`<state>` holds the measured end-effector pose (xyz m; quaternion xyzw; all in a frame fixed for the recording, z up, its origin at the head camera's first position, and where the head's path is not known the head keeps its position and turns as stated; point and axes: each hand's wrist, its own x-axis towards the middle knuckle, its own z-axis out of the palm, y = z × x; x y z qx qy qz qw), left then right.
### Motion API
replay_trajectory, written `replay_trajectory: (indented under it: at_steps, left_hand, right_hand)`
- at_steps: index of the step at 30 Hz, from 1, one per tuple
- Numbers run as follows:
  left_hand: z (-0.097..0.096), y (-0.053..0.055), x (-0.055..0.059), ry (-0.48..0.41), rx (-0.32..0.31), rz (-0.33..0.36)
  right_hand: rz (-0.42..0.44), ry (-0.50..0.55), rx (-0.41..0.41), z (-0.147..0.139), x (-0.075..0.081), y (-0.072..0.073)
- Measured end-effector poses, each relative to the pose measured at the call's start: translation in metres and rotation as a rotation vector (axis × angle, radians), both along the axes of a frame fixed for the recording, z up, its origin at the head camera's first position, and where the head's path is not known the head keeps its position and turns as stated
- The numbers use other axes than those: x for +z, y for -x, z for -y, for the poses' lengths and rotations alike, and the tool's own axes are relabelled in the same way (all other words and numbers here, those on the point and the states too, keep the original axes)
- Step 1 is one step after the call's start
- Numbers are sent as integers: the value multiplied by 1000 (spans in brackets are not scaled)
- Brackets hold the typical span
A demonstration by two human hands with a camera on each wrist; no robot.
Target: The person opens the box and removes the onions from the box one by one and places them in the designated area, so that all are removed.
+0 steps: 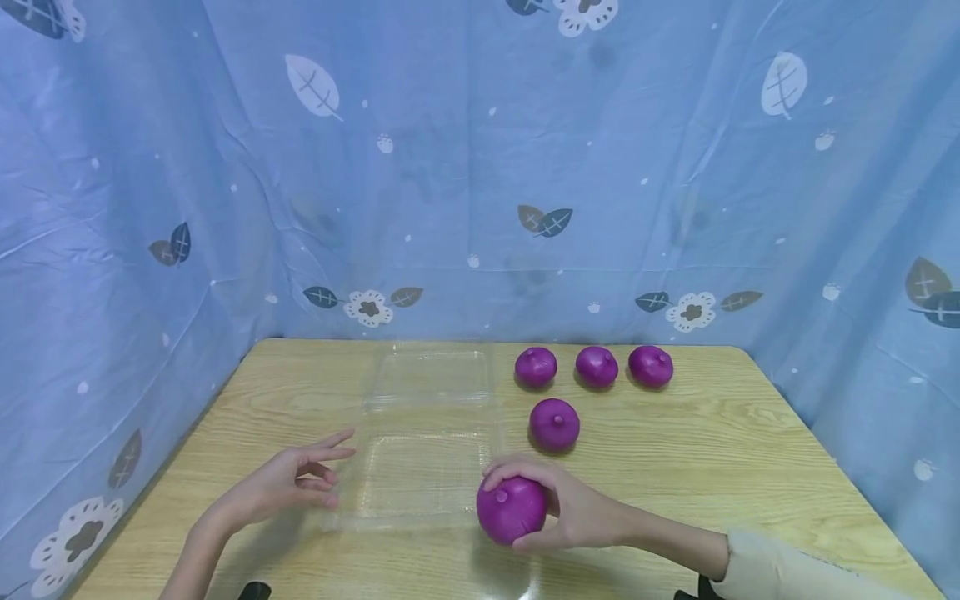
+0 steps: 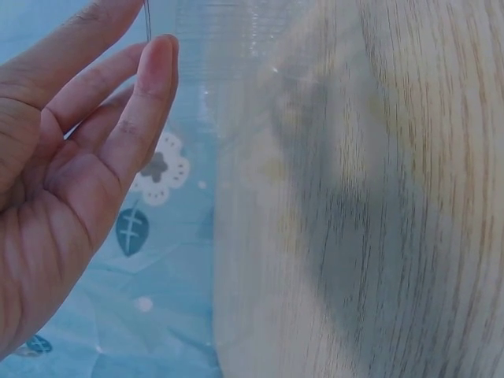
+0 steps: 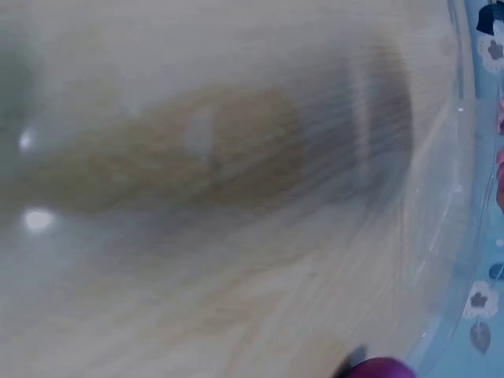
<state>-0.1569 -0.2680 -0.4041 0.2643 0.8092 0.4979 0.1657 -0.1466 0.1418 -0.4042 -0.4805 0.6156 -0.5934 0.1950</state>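
Observation:
In the head view my right hand (image 1: 566,504) grips a round purple onion (image 1: 512,510) with a short stub on top, thumb below and fingers over its upper side. It is at the near right corner of a clear plastic container (image 1: 427,521) whose lid lies open toward the back. Only a sliver of the purple onion (image 3: 382,368) shows at the bottom of the right wrist view. My left hand (image 1: 288,483) is at the container's left side, fingers loosely extended. In the left wrist view the left hand (image 2: 87,150) has its fingertips right at a thin clear edge.
Another purple onion (image 1: 555,425) sits right of the container. Behind it, three more stand in a row along the back, the middle onion (image 1: 597,367) among them. A blue patterned curtain (image 1: 465,167) hangs around the back and sides of the wooden table (image 1: 712,450).

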Motion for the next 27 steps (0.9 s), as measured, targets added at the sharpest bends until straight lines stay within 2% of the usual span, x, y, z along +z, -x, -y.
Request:
replay_trajectory:
  at_steps: [3, 8, 13, 19, 24, 27]
  left_hand:
    - [0, -1, -1, -7, -2, 1]
    - [2, -3, -2, -8, -14, -20]
    - [6, -4, -3, 2, -23, -52]
    - [7, -4, -4, -4, -27, -57]
    - [5, -2, -6, -16, -41, -68]
    - [3, 0, -4, -11, -37, -69]
  right_hand:
    - [52, 13, 42, -14, -4, -8]
    - [172, -37, 128, -41, -8, -22]
    - [202, -79, 181, -63, -7, -33]
    - [196, -107, 129, -84, -12, -38]
    - [193, -135, 92, -103, -20, -31]
    - [210, -161, 32, -113, -22, -26]
